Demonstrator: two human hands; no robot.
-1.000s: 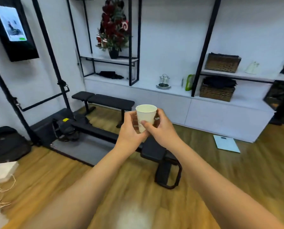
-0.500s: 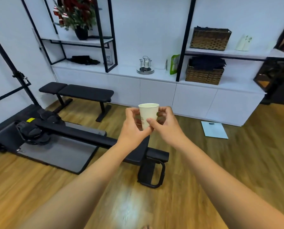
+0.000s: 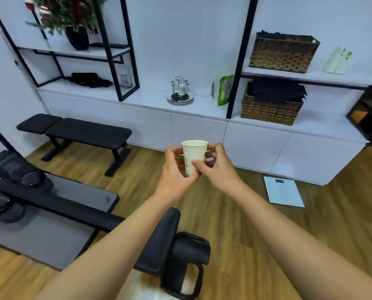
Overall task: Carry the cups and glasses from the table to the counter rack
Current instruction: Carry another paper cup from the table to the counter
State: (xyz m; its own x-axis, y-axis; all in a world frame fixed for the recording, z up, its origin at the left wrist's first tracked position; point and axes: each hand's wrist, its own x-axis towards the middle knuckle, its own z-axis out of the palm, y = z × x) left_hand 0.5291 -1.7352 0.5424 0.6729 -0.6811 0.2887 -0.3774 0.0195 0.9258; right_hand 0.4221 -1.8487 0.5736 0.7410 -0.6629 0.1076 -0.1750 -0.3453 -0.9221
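Note:
A white paper cup (image 3: 193, 154) with a small print stands upright in front of me, held at chest height by both hands. My left hand (image 3: 176, 169) grips its left side and bottom. My right hand (image 3: 215, 165) pinches its right side, thumb across the front. Straight ahead on the white counter (image 3: 150, 98) stands a chrome cup rack (image 3: 180, 92) on a round base, with one white cup hung upside down on it. The cup in my hands is well short of the counter.
A black weight bench (image 3: 76, 133) stands left against the cabinets. A long black exercise machine (image 3: 76, 213) lies across the wooden floor below my arms. A pale blue scale (image 3: 283, 191) lies on the floor at right. Wicker baskets (image 3: 271, 105) and a green bag (image 3: 225, 89) sit on the shelves.
I have come closer to the counter and the view has swung left to right; the rack now sits larger and almost straight above the cup. Both hands keep the same hold.

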